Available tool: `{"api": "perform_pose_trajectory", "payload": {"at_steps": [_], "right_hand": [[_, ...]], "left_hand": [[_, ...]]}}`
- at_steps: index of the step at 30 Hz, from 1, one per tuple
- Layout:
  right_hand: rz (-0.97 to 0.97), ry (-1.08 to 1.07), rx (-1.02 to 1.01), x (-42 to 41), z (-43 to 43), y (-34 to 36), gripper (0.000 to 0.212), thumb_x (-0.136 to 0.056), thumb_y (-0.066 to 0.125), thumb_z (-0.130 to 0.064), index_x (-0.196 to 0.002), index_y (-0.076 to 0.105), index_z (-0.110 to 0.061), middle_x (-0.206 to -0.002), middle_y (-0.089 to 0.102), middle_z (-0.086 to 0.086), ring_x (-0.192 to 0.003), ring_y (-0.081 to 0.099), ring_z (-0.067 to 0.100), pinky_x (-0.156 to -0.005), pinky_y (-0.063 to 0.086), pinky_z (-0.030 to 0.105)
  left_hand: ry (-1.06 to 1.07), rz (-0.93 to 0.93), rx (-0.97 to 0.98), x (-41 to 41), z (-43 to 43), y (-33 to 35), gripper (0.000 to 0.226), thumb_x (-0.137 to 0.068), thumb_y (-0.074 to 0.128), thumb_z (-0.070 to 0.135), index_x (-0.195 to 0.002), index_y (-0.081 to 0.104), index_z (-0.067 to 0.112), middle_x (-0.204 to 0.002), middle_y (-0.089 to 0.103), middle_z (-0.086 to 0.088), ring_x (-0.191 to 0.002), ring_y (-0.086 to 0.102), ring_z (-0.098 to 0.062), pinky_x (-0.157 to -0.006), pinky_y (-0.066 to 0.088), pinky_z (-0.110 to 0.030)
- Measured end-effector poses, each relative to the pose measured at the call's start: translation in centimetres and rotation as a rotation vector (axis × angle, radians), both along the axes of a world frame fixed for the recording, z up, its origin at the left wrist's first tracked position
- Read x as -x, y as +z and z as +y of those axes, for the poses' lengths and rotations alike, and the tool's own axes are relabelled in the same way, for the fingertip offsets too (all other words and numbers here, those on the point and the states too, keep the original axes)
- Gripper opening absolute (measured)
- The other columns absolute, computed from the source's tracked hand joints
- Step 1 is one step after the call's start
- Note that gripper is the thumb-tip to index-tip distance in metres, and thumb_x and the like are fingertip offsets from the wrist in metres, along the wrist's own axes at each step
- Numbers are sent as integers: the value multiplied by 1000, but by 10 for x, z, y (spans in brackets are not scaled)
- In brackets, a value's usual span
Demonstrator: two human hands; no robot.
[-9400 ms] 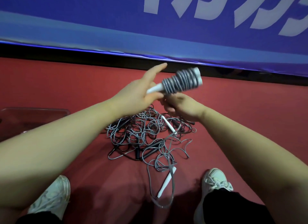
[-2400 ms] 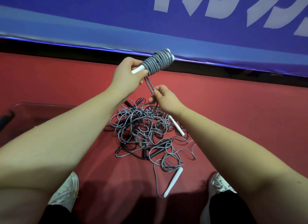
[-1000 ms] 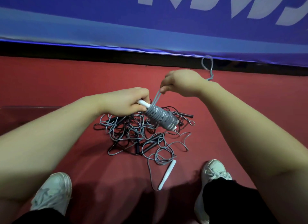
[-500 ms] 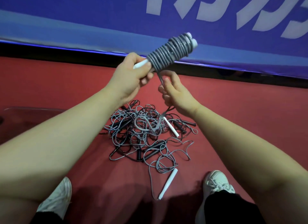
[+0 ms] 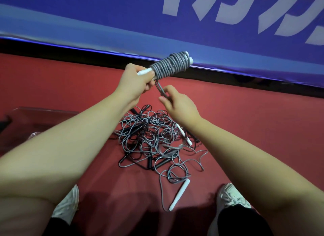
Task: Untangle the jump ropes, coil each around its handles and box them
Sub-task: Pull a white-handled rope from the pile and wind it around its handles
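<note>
- The left hand (image 5: 138, 81) is clenching the white handles of the coiled rope (image 5: 171, 65), upper centre — winding is nearly finishing.
- The right hand (image 5: 178, 104) is pinching the loose tail (image 5: 159, 88) just below; next it is likely needing tucking under a turn.
- The coil is looking tight, grey, even.

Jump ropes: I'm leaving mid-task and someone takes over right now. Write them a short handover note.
Left hand grips the white handle ends of the coiled grey rope, raised above the floor.
Right hand pinches its loose tail just below the coil.
Done: one rope nearly wound.
Left: secure the tail, put that rope in the clear box at left, then untangle the pile on the red floor and coil each rope.
</note>
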State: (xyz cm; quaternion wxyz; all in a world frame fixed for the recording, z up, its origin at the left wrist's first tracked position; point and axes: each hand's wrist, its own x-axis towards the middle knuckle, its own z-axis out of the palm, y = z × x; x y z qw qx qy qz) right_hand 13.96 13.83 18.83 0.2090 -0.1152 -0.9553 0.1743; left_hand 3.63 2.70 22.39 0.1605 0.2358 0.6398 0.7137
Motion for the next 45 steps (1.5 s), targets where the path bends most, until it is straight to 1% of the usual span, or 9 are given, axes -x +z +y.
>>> {"api": "perform_pose_trajectory", "payload": {"at_steps": [2,6,10,15,21,26,31,38,45], "right_hand": [[-17,-52,43,-2,3,2,21,-98,45,-32,-99,57,-14,-80,64,6,-78,57,30,-64,44,38],[-130,39,703,-1,-2,5,25,-100,41,-21,-89,63,-14,-77,57,-2,-68,51,15,-65,41,28],[-196,1,1163,3,-8,1,27,-103,35,-19,-88,57,-18,-65,46,-3,-44,46,4,-52,37,24],[-402,-127,858,-7,-7,-19,31,-104,28,-20,-80,48,-19,-66,43,0,-38,32,8,-33,25,15],[-332,21,339,-15,-6,-20,22,-100,37,-38,-93,47,-20,-73,51,-6,-72,48,16,-66,35,29],[-350,19,615,-16,7,-11,34,-101,37,-33,-89,65,-20,-82,59,3,-72,48,16,-69,38,27],[-226,-177,745,-11,8,-16,27,-100,43,-33,-113,58,-15,-64,42,-5,-44,33,5,-36,29,14],[44,-81,558,-15,7,-7,20,-92,57,-35,-83,70,-24,-83,68,-2,-77,60,17,-70,45,29],[-215,-249,865,-9,9,-12,29,-103,37,-22,-85,55,-8,-63,49,1,-34,39,6,-35,30,15]], "left_hand": [[13,-70,-7,0,-1,-4,10,-93,52,1,-97,42,2,-67,53,-10,-53,44,-14,-47,31,-21],[24,-12,-46,0,-1,-11,31,-93,51,0,-120,44,13,-85,55,-7,-52,50,-5,-45,37,-14],[78,149,-44,3,3,-12,27,-90,48,0,-104,61,20,-72,59,1,-55,49,-4,-51,39,-13],[268,196,-13,24,-2,-15,33,-88,45,-1,-95,62,26,-62,52,3,-50,43,-2,-53,37,-20],[329,186,93,36,-6,-32,31,-87,46,1,-107,63,18,-64,54,6,-52,47,-2,-52,39,-14],[324,146,123,37,-7,-41,30,-90,46,2,-113,63,9,-64,52,3,-48,46,1,-47,35,-8],[296,168,109,30,-1,-36,27,-90,45,3,-106,62,18,-65,54,4,-54,46,-4,-49,38,-10],[318,57,107,34,-2,-39,26,-92,45,4,-112,61,9,-68,55,1,-55,47,-5,-56,40,-17],[270,199,74,20,4,-26,25,-90,45,4,-105,60,18,-65,55,3,-56,49,-4,-59,42,-20]]}}
